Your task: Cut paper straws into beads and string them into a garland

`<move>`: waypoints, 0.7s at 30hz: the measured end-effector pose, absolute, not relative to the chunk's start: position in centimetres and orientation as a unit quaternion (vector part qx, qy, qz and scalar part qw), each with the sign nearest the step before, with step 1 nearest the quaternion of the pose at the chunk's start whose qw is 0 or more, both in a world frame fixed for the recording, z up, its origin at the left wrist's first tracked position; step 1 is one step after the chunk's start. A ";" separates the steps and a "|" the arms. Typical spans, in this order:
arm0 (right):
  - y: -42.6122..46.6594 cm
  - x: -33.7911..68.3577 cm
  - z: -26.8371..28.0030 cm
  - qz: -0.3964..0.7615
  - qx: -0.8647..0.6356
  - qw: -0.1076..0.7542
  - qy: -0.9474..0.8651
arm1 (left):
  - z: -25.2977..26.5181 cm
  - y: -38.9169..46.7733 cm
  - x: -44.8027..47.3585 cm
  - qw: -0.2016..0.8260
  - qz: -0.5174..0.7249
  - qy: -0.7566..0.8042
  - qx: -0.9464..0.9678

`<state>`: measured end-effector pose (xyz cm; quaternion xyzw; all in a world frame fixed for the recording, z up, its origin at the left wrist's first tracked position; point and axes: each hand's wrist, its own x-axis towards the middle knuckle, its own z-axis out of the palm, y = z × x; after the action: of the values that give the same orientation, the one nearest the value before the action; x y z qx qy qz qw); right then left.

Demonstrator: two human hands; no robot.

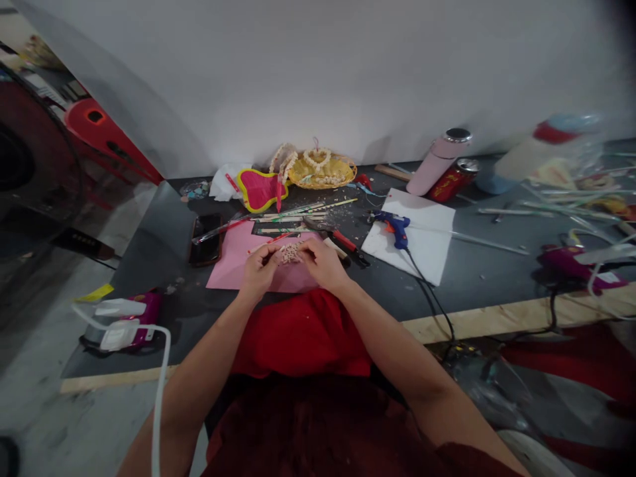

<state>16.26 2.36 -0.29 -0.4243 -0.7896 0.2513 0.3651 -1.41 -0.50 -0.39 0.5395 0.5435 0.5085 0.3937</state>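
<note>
Between my two hands is a small pale piece (290, 253) made up of many little beige bits, perhaps beads. My left hand (261, 268) pinches its left edge, and my right hand (322, 265) has its fingers closed on the right edge. The piece is held above a pink sheet (231, 255) on the dark table. Just beyond my fingers lie thin sticks (293, 217) and a black tool with red handles (348, 242). A phone (205, 242) rests left of the sheet, with a clear narrow packet across it.
Right of my hands, a blue glue gun (395, 226) lies on a white sheet (427, 255). By the wall stand a yellow basket (298, 177) with beaded strands, a pink flask (432, 165) and a red can (453, 180). Purple devices (149, 318) with white cables sit at both sides.
</note>
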 end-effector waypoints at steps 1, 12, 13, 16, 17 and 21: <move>2.1 16.1 -0.1 0.268 -0.407 0.379 -0.787 | -0.3 -0.6 -1.3 0.395 0.504 0.543 0.543; 1.6 15.3 -0.1 0.317 -0.389 0.413 -0.760 | 0.2 -0.9 -1.0 0.388 0.453 0.536 0.597; 1.6 15.4 -0.1 0.319 -0.387 0.413 -0.760 | 0.2 -0.9 -0.9 0.389 0.453 0.538 0.595; 1.4 15.4 0.1 0.317 -0.382 0.413 -0.764 | 0.2 -0.9 -0.9 0.400 0.450 0.538 0.590; 1.4 15.4 0.2 0.314 -0.380 0.413 -0.766 | 0.3 -1.0 -0.9 0.407 0.449 0.537 0.587; 1.2 15.5 0.4 0.311 -0.371 0.419 -0.768 | 0.3 -1.0 -0.9 0.444 0.448 0.528 0.569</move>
<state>15.53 1.23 0.38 -0.3714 -0.7681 0.3105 0.4192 -0.92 -1.04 0.31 0.5689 0.5276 0.4483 0.4438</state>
